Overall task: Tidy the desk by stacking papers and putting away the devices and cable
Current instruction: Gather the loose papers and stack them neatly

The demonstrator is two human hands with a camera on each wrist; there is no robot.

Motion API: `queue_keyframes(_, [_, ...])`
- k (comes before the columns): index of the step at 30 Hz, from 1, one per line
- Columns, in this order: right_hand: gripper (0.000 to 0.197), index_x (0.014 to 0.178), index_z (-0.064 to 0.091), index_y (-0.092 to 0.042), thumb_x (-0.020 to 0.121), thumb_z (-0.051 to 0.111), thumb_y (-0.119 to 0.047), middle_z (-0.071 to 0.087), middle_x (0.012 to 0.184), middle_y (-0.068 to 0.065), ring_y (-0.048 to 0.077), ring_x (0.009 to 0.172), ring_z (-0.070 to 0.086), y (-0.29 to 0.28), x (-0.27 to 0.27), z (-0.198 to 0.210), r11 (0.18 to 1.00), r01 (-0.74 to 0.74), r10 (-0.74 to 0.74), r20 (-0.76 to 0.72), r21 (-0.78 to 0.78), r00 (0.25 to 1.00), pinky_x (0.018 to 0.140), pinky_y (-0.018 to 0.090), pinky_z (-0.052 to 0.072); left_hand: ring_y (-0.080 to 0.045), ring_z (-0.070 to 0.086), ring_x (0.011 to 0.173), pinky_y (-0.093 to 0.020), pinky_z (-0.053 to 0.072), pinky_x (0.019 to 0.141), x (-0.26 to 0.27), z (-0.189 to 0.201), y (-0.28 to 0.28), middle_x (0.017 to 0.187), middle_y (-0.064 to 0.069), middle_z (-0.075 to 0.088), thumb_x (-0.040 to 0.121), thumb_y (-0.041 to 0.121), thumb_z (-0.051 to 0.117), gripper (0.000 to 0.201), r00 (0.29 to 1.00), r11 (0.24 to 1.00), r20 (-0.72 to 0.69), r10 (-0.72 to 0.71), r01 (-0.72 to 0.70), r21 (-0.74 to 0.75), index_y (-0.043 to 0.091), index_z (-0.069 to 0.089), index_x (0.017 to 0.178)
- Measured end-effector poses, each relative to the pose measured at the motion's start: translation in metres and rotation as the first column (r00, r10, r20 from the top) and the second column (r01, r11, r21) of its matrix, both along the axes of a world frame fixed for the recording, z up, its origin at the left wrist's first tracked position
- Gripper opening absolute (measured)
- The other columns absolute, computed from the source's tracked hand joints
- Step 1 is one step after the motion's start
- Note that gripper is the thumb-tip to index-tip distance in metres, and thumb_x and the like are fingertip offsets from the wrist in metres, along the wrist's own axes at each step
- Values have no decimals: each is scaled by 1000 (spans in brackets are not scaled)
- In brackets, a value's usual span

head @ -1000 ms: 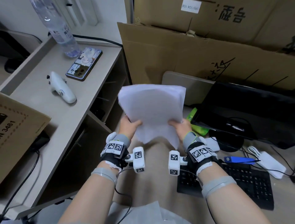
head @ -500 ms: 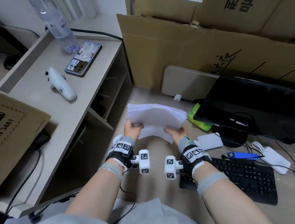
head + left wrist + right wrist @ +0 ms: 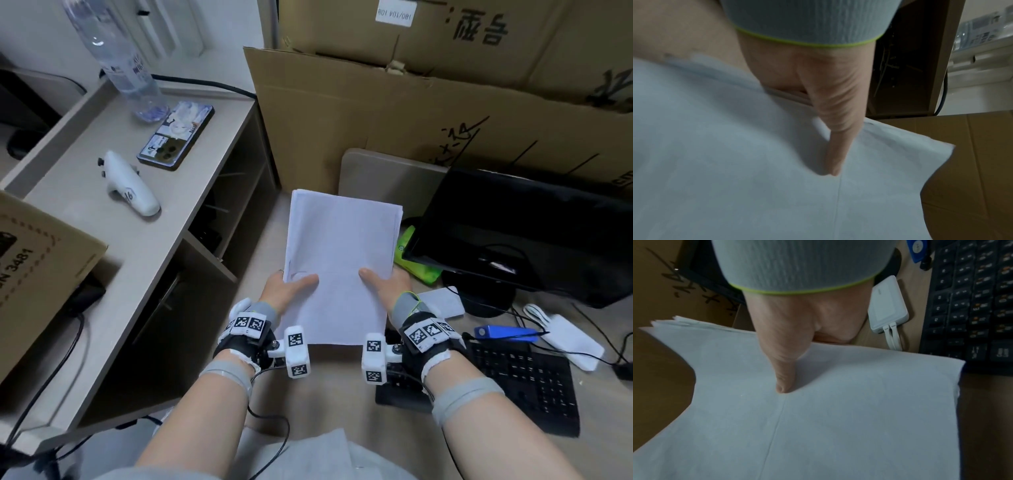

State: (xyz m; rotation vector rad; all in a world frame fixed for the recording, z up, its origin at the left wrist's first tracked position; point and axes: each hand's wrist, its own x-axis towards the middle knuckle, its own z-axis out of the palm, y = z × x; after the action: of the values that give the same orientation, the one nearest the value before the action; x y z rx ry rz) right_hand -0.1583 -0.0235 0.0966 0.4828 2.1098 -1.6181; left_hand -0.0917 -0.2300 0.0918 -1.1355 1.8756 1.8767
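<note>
1. Head view: both hands held a stack of white papers (image 3: pixel 339 260) flat over the table (image 3: pixel 263 370), between the side shelf unit (image 3: pixel 144 246) and the black monitor (image 3: pixel 524 233). The left hand (image 3: pixel 286 291) pinched the stack's left edge, thumb lying on top, fingers hidden beneath. The right hand (image 3: pixel 388 286) pinched the right edge the same way. A white controller (image 3: pixel 132 188), a phone (image 3: pixel 176 135) and a clear water bottle (image 3: pixel 118 58) sat on the shelf unit's top. Right of the stack lay a green packet (image 3: pixel 412 262), a white power bank (image 3: pixel 442 303), a blue device (image 3: pixel 503 333), a black keyboard (image 3: pixel 513 380) and a second white pack with a cable (image 3: pixel 565 337). Cardboard boxes (image 3: pixel 394 120) stood behind.

2. Left wrist view: the left hand's (image 3: pixel 818 91) thumb pressed down on the top sheet of the papers (image 3: pixel 735 178), which filled most of the frame; a faint crease ran from the thumb tip. The fingers were out of sight under the stack.

3. Right wrist view: the right hand's (image 3: pixel 795 331) thumb pressed on the papers (image 3: pixel 818 426), whose far edges looked slightly uneven. The power bank (image 3: pixel 889 308) and keyboard (image 3: pixel 972 305) lay on the table just beyond the stack.
</note>
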Motion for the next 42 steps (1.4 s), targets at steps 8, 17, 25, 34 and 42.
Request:
queue_keyframes(8, [34, 117, 66, -4, 89, 69, -23, 70, 114, 18, 34, 102, 69, 12, 21, 6, 981, -159, 175, 160, -111, 971, 94, 46, 54, -28, 71, 80, -41, 58, 81, 29, 0, 24, 87, -5, 72, 88, 33, 71, 26, 992, 990, -23, 122, -124, -61, 12, 67, 102])
queue_keyframes(17, [32, 110, 67, -7, 90, 66, -32, 71, 109, 14, 31, 98, 69, 21, 26, 0, 994, -108, 110, 96, -21, 989, 91, 42, 54, -25, 72, 89, -33, 57, 78, 48, -5, 34, 99, -4, 75, 77, 26, 82, 40, 999, 999, 32, 1, 1, -41, 11, 68, 112])
queue_keyframes(25, [29, 108, 62, -14, 93, 58, -38, 70, 111, 14, 35, 101, 68, -8, 9, -7, 971, -239, 224, 243, 31, 944, 95, 50, 53, -31, 72, 91, -45, 57, 89, 44, -20, 5, 101, -10, 74, 84, 27, 75, 43, 992, 997, 123, 10, -1, -77, 6, 65, 120])
queue_keyframes(34, [19, 109, 60, -9, 93, 55, -2, 64, 92, 13, 25, 72, 63, -52, -16, -33, 932, -363, 317, 457, 14, 831, 60, 43, 59, -30, 68, 95, -35, 55, 82, 31, -55, -52, 110, -11, 70, 73, 40, 77, 60, 933, 980, 346, 96, -27, -199, 5, 60, 119])
queue_keyframes(42, [19, 109, 65, -5, 91, 59, -3, 66, 94, 11, 28, 82, 65, -101, -56, -70, 994, -106, 84, 367, 39, 926, 67, 44, 62, -13, 68, 48, -17, 49, 41, 14, -68, -92, 76, -11, 74, 95, 21, 65, 14, 879, 879, 187, 439, -463, 116, 7, 63, 93])
